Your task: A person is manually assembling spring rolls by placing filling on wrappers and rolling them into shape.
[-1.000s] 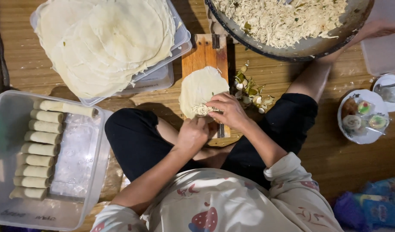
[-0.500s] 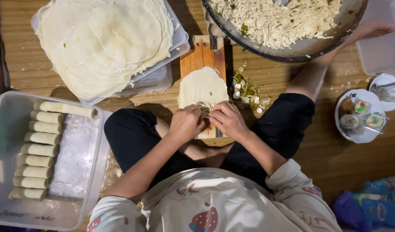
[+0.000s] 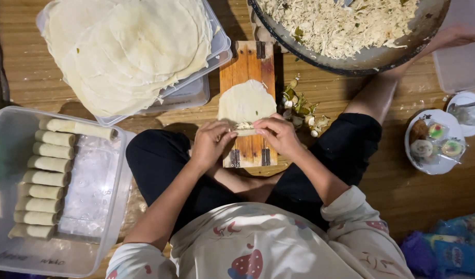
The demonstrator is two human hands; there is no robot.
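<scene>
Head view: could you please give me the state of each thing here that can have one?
Wrapper: flat on the wooden board, near edge folded over filling.
Left hand: pinching the wrapper's near edge.
Right hand: pinching the same edge.
Wrapper stack: piled on a lidded box.
Clear tub: open, one row of finished rolls.
Pan: full of shredded filling.

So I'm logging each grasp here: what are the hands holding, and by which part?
Both the left hand and right hand pinch the near edge of the round wrapper, folded over the filling on the wooden board.
</scene>
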